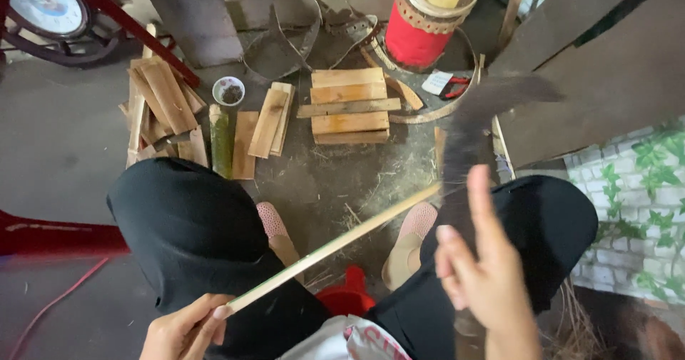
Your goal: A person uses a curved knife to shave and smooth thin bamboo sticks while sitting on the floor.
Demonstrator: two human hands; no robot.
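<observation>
Head view: I read this as mid-stroke on splitting or shaving a bamboo strip (335, 244); judgement, not seen outright; left hand (187, 329) is closed round the near end of the strip, bottom left of frame, thumb on top; strip runs up and right from there, across the gap between the knees, to the blade.

Right hand (485, 274) grips a dark curved knife (474, 128); blade is motion-blurred, index finger raised and loose, the rest wrapped on the handle as far as I can tell; exact grip hidden by blur; blade meets the far end of the strip around the right knee.

Floor ahead: stack of cut bamboo slats (349, 107) centre; more slats (160, 99) piled left; green bamboo section (220, 142) beside a small white bowl (229, 90); red-and-tan drum (422, 17) at back; red stool (346, 296) under the seat.

Next move, my call: keep the strip steady and angled away from the legs; blade travel wants to follow the grain; left-hand fingers stay well behind the edge; feet in pink slippers (275, 224) sit near the strip line, so that's the risk.
</observation>
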